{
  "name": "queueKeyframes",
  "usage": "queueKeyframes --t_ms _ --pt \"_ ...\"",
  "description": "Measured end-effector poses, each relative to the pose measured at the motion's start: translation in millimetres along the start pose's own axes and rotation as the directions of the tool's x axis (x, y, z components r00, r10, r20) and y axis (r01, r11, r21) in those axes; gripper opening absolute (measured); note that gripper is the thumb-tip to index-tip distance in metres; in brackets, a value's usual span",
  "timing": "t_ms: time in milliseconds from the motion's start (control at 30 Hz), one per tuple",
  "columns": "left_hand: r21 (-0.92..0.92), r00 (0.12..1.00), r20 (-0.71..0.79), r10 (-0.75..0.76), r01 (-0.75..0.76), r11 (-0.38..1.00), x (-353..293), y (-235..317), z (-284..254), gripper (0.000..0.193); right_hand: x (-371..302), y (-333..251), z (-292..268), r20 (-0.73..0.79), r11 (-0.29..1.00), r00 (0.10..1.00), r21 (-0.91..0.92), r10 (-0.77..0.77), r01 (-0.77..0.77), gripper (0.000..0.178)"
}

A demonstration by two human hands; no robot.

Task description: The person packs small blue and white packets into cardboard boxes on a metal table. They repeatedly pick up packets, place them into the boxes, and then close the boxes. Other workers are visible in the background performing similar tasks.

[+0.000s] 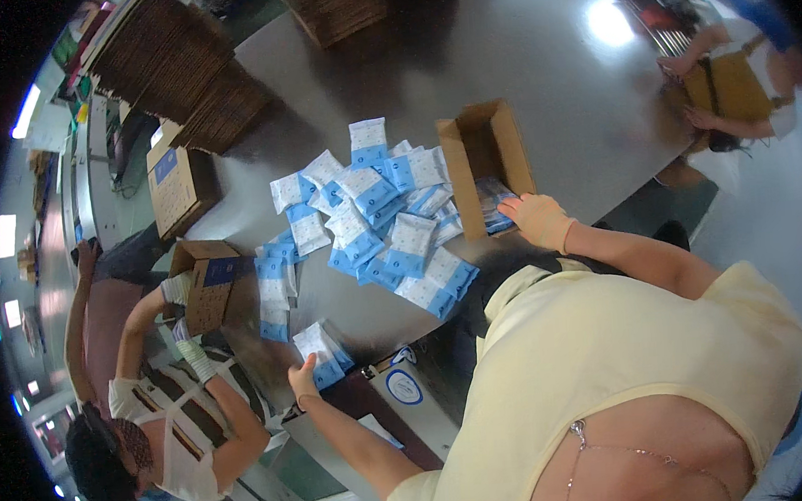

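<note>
My left hand (304, 379) grips a small stack of blue-and-white soft packets (322, 347) at the table's near edge, thumb on top. My right hand (539, 222), in a pale glove, lies over the near corner of an open cardboard box (455, 160). Its fingers curl over the rim, and the fingertips lie close to packets (492, 193) inside; their exact contact is hidden. Between my hands spreads a loose heap of the same packets (362, 216), its right side close against the box.
A co-worker (181, 402) at the left has gloved hands at another open carton (206, 290). Behind it stands a closed carton (177, 186). Flattened cardboard stacks (170, 72) rise at the far left. Another person (731, 92) holds cardboard at the far right of the metal table (586, 120).
</note>
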State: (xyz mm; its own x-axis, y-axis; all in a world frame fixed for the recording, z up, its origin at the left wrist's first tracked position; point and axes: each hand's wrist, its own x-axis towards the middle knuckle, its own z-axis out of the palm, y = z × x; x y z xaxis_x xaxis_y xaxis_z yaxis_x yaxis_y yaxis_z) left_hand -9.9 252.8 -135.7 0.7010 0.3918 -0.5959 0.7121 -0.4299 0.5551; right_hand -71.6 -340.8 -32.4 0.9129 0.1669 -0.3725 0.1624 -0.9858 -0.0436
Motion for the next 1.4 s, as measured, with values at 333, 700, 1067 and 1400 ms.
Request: queueKeyframes --t_ms 333,700,1067,1400 --pt "-0.568 0.874 0.256 0.412 -0.209 0.796 -99.7 112.0 158.5 0.042 -2.1 7.5 19.5 -0.090 1.000 0.996 -0.006 0.017 -0.018 0.032" --pt "0.537 0.861 0.216 0.461 -0.499 0.680 -168.6 208.9 275.1 0.059 2.8 5.9 13.6 -0.031 1.000 1.000 0.026 -0.002 0.003 0.033" --pt "0.194 0.995 -0.081 -0.060 0.075 0.978 -220.0 135.4 319.7 0.090 -3.1 9.5 15.5 -0.081 0.997 0.996 0.066 -0.031 0.037 0.032" --pt "0.712 0.713 0.182 0.677 -0.571 0.409 -239.8 150.1 297.1 0.094 -1.0 9.7 28.9 -0.163 0.998 0.986 0.049 -0.024 0.032 0.027"
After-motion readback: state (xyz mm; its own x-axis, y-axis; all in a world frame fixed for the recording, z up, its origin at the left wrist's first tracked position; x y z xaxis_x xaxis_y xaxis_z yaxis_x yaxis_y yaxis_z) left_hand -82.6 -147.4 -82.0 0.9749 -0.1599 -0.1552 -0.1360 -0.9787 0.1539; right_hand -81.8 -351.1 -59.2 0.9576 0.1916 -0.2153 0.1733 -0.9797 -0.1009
